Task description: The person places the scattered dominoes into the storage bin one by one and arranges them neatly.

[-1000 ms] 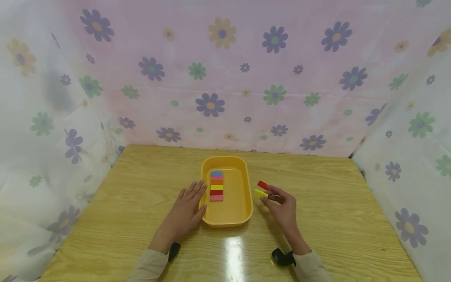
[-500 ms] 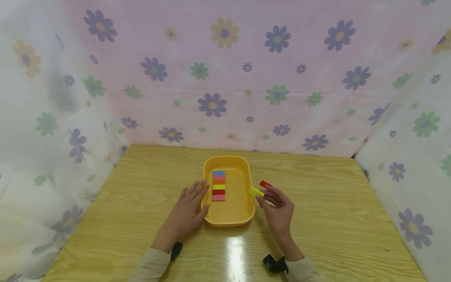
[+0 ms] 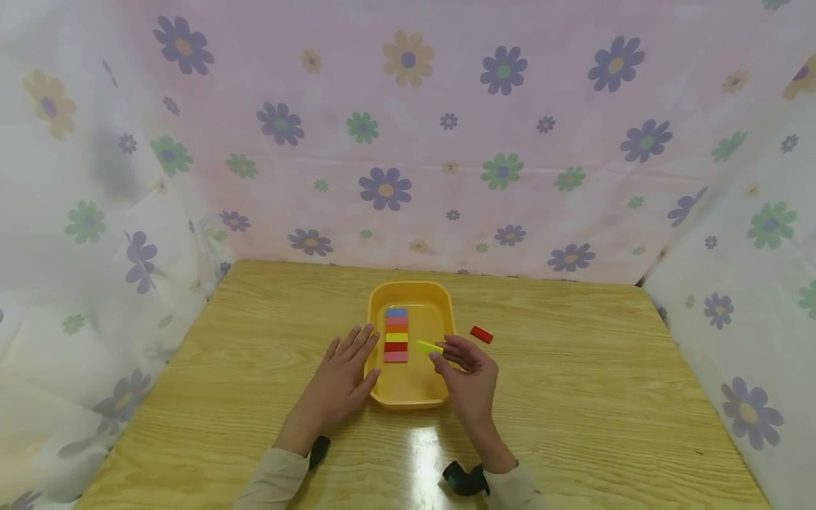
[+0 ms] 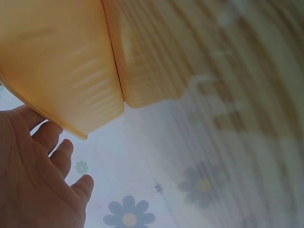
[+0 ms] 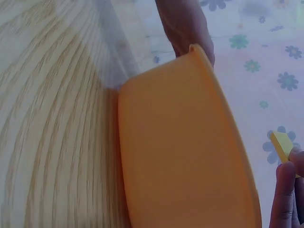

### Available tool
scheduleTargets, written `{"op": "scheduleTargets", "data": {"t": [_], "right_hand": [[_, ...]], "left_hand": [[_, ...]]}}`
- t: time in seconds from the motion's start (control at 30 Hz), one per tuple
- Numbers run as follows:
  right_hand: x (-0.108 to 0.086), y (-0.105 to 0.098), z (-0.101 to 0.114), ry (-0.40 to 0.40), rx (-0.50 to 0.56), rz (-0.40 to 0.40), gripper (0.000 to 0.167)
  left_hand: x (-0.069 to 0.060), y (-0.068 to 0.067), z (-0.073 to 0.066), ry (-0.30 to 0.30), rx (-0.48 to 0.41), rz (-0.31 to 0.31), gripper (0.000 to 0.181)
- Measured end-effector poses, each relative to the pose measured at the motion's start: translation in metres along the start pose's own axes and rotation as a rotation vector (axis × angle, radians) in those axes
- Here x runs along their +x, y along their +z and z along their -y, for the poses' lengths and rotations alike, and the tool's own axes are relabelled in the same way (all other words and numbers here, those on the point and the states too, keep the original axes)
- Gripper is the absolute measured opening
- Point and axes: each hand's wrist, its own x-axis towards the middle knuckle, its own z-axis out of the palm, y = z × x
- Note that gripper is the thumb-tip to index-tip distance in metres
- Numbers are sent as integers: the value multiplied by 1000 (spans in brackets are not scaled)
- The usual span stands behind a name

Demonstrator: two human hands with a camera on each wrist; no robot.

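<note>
A yellow-orange plastic tray sits on the table, its outer wall filling much of the right wrist view. Inside it, toward the left, several coloured blocks lie edge to edge in one column: blue, pink, orange, yellow, red, pink. My right hand pinches a yellow block between thumb and fingers, above the tray's right half. With fingers extended, my left hand rests on the tray's left rim; in the left wrist view its fingers lie along that rim.
A single red block lies on the wooden table just right of the tray. Flower-printed cloth walls the table at the back and both sides. Each wrist carries a black camera mount.
My right hand has carried the yellow block leftward from beside the tray to over it. The red block on the table now shows fully. My left hand stays at the rim.
</note>
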Motion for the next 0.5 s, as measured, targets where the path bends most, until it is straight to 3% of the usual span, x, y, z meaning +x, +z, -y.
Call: {"op": "scheduleTargets", "data": {"t": [0.23,0.5], "right_hand": [[-1,15,3,63,42,32,30],[2,25,3,113,17,73,32]], "left_hand": [[0,0,-1,6,-3,-9,61],[0,-1,-1,2,-4,-3,61]]}}
